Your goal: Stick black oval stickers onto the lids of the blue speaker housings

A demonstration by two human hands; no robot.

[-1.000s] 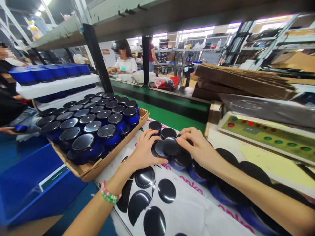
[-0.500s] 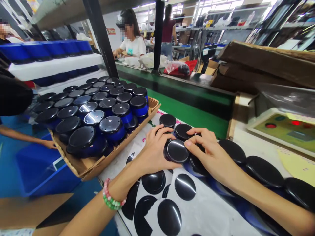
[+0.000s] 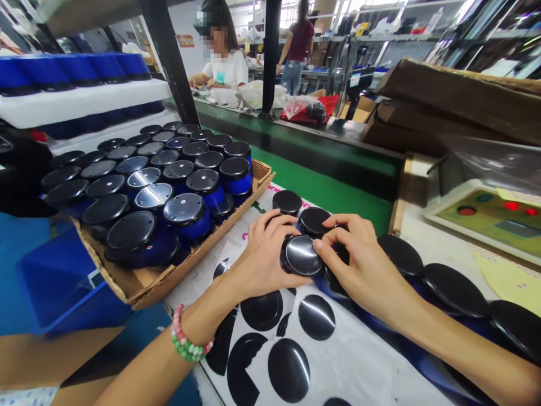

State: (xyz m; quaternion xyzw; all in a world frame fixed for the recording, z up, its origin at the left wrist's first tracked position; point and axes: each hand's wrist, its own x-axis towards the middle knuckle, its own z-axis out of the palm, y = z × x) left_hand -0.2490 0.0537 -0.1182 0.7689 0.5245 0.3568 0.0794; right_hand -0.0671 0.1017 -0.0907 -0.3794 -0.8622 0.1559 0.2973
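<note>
My left hand (image 3: 264,256) curls around the side of a round unit with a shiny black top disc (image 3: 303,255). The thumb is below it and the fingers are behind. At the disc's right edge, my right hand (image 3: 353,248) presses its thumb, with its other fingers bent over the unit beside it. Just behind are two more black-topped units, one a round black lid (image 3: 315,221). Beneath my hands lies a white backing sheet (image 3: 355,361) with black round stickers (image 3: 289,370). My fingers hide the held unit's sides.
A cardboard tray (image 3: 203,256) of blue cylinders with black tops stands at left. A row of black-topped units (image 3: 455,288) runs right, near a control box (image 3: 486,217) with red lights. Behind is a green conveyor belt (image 3: 296,177); a person in white (image 3: 226,70) sits beyond.
The view has shifted slightly. Both hands stay at the same unit, my right thumb a little further left on its disc. The co-worker's arm at the left has left the view.
</note>
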